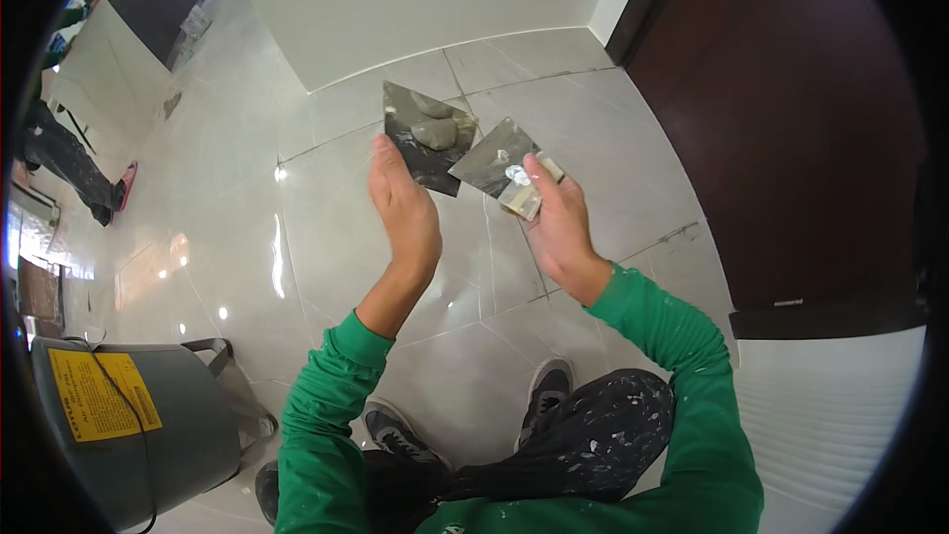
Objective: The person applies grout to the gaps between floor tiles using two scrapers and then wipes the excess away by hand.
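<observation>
My left hand (pixel 403 206) holds up a flat metal plate (pixel 425 138) with a lump of grey putty (pixel 435 131) on it. Just to its right, my right hand (pixel 557 222) grips a putty knife (pixel 494 160) by its pale handle (pixel 524 200). The knife's shiny blade points up and left, and its tip touches or overlaps the plate's right edge. Both hands are raised in front of me above the glossy tiled floor. Green sleeves cover both forearms.
A grey machine (pixel 129 425) with a yellow label and a black cable stands at the lower left. A dark brown door (pixel 791 119) fills the right side, and a white wall (pixel 415 0) stands ahead. Another person's legs (pixel 64 163) show at far left.
</observation>
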